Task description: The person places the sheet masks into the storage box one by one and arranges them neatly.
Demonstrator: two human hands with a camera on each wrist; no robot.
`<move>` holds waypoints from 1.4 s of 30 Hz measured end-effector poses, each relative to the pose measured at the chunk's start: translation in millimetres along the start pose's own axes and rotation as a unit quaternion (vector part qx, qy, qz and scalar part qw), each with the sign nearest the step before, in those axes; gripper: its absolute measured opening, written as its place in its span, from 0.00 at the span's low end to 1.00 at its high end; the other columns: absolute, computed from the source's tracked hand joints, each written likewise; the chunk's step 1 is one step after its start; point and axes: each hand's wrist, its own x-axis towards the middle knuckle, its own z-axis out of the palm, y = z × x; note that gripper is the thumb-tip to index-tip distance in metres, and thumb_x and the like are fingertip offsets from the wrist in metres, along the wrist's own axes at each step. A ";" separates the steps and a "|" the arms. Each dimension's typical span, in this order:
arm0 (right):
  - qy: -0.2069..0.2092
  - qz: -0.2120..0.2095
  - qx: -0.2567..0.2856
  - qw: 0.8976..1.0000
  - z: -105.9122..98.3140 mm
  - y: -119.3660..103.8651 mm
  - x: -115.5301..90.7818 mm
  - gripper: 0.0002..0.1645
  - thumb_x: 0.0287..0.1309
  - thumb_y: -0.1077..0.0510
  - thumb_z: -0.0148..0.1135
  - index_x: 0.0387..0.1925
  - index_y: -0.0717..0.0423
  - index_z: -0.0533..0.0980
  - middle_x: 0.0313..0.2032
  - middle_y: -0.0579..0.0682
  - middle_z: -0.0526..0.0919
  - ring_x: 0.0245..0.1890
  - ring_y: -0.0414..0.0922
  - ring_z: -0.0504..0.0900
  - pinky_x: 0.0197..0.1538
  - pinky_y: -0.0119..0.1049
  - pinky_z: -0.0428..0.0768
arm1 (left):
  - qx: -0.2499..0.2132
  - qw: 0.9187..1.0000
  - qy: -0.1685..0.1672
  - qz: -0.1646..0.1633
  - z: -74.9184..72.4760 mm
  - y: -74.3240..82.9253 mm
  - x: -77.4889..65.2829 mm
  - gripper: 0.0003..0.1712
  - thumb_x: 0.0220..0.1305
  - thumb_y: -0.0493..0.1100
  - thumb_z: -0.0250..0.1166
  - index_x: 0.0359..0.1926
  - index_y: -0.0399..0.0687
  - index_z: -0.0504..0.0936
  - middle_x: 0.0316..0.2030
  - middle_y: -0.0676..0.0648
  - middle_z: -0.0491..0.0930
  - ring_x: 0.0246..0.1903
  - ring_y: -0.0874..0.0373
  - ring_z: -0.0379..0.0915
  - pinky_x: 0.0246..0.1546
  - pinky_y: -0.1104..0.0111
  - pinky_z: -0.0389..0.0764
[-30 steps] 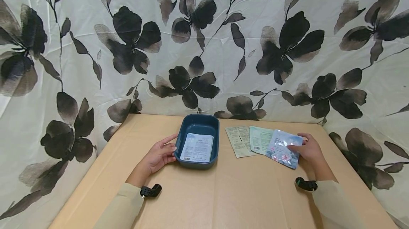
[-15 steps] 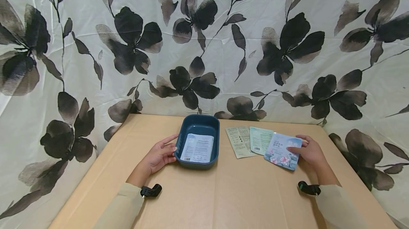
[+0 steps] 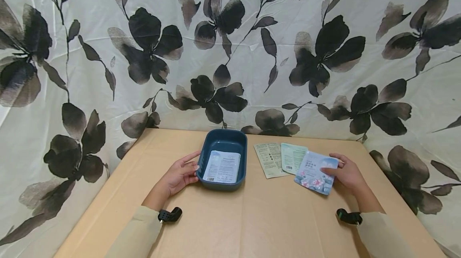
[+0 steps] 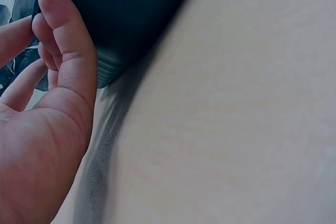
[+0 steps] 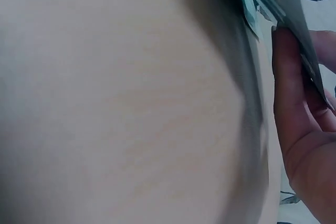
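In the head view my right hand pinches a flat blue sachet printed with pink flowers, thumb on its face. It is tilted, and its left edge overlaps a mint-green sachet, which lies partly over a pale green printed sachet. The right wrist view shows the pinched sachet edge-on between thumb and fingers. At the left wall of a dark blue plastic tub, my left hand rests with relaxed fingers, fingertips right at the rim. A white-blue printed sachet lies in the tub.
A tan-covered table bears the tub and sachets. Behind it hangs a white cloth with dark flowers, reaching down to the table's back edge. Black wrist cameras sit at both cuffs.
My right hand has moved the blue floral sachet slightly left and toward me, and its printed face has turned more toward the head camera. The left hand and tub have stayed put.
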 end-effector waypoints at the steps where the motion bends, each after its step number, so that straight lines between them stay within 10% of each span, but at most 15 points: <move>1: -0.001 0.001 0.009 1.000 1.0 -0.4 -0.9 0.55 0.61 0.47 0.73 0.78 0.61 0.52 0.69 0.71 0.69 0.45 0.45 0.83 0.41 0.30 0.85 | -0.002 1.000 0.003 -0.001 0.4 0.5 -0.4 0.40 0.73 0.32 0.59 0.80 0.52 0.57 0.49 0.45 0.80 0.32 0.61 0.79 0.37 0.70 0.86; 17: -0.007 -0.012 0.074 0.997 12.7 -7.8 -13.0 0.53 0.62 0.50 0.73 0.77 0.60 0.54 0.68 0.71 0.71 0.38 0.39 0.85 0.42 0.35 0.87 | -0.002 1.000 -0.006 0.002 -1.7 0.6 -0.2 0.41 0.73 0.32 0.58 0.81 0.50 0.53 0.49 0.47 0.80 0.32 0.61 0.80 0.37 0.69 0.86; 28: -0.009 -0.011 0.123 0.992 25.7 -17.8 -17.7 0.52 0.60 0.49 0.74 0.77 0.56 0.56 0.61 0.52 0.82 0.39 0.38 0.86 0.41 0.34 0.87 | 0.001 1.000 -0.002 -0.003 -1.3 0.5 0.4 0.40 0.74 0.33 0.58 0.81 0.53 0.55 0.50 0.46 0.79 0.32 0.61 0.79 0.38 0.70 0.86; 42: -0.021 -0.007 0.144 0.989 46.4 -32.3 -26.2 0.52 0.60 0.48 0.74 0.78 0.53 0.56 0.69 0.67 0.71 0.42 0.41 0.87 0.43 0.34 0.87 | 0.000 1.000 -0.004 -0.006 -1.7 0.7 0.5 0.40 0.74 0.33 0.58 0.81 0.53 0.55 0.51 0.45 0.79 0.33 0.60 0.80 0.38 0.69 0.86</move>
